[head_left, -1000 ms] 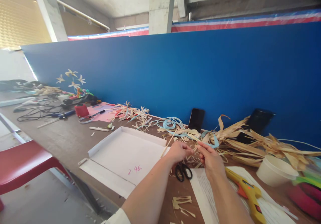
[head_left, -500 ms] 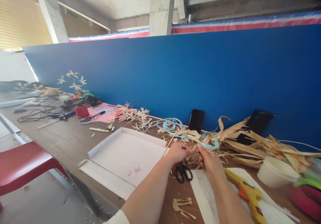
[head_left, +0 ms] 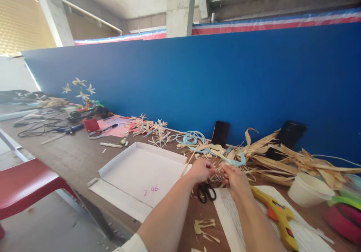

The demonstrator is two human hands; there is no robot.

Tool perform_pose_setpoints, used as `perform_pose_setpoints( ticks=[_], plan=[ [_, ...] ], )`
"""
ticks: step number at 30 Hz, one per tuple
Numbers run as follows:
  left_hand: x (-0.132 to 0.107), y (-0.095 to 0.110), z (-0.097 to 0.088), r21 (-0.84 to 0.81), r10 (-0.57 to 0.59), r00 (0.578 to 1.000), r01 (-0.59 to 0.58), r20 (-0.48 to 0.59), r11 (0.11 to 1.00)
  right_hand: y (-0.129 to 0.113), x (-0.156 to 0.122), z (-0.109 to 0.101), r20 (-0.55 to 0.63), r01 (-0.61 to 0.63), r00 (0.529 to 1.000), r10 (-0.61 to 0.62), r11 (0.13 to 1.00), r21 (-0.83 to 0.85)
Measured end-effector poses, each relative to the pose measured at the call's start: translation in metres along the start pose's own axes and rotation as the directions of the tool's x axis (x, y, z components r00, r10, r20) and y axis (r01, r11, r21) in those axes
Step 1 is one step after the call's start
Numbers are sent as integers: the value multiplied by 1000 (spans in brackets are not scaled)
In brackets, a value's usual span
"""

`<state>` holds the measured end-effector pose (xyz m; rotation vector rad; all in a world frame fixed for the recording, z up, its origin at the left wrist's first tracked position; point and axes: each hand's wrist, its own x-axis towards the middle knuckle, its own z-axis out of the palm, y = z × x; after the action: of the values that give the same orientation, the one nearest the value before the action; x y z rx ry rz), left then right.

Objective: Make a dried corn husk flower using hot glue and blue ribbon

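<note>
My left hand [head_left: 203, 170] is closed in a pinch above the littered tabletop, its fingertips turned toward the other hand. Facing it across a small gap, my right hand [head_left: 233, 173] also pinches with thumb and forefinger. Whatever lies between the fingers is too small to make out. A thin pale stick [head_left: 188, 162] slants beside my left wrist; whether it touches the hand I cannot tell. Below the hands lie black-handled scissors [head_left: 206, 192], their blades hidden among scraps. A light blue ribbon [head_left: 235, 161] curls just behind my right fingertips, near dry husk strips [head_left: 262, 146].
An open white box lid [head_left: 132, 176] lies at left. A yellow glue gun [head_left: 278, 216] rests on printed paper [head_left: 229, 210] at right, near a white cup [head_left: 310, 190]. A phone [head_left: 220, 133] leans on the blue partition [head_left: 180, 82]. Husk flowers [head_left: 159, 128] lie behind the box.
My right fingers have curled in slightly more. My left hand stays nearly in place, and the view has shifted a little.
</note>
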<state>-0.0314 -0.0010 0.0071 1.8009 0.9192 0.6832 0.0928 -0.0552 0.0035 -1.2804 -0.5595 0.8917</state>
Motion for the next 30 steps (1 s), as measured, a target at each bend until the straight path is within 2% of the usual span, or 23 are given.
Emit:
perform_pose_setpoints(
  ticks=[11,15,19,26,28,30],
  plan=[
    [1,-2,2,-21,16,999,-15,40,1000,4,1,1,-54,24,998,-22,999,44],
    [-2,4,-3,-15,-16,1000,16,2,1000,-2,-2,0,-19,6,1000,-6,1000,1],
    [-4,8,-9,-20,-55,997,55,-46,998,-6,-3,-1,-37,-15,999,13,998,-58],
    [0,3,-10,-19,-44,999,44,-14,999,-3,-2,-2,95,-42,995,43,999,-13],
    [1,2,-12,-4,-18,1000,18,4,1000,-3,-2,-2,65,-48,997,48,999,11],
    [1,1,-16,47,23,999,-21,-31,999,-4,-1,-2,4,-38,999,38,998,56]
  ],
)
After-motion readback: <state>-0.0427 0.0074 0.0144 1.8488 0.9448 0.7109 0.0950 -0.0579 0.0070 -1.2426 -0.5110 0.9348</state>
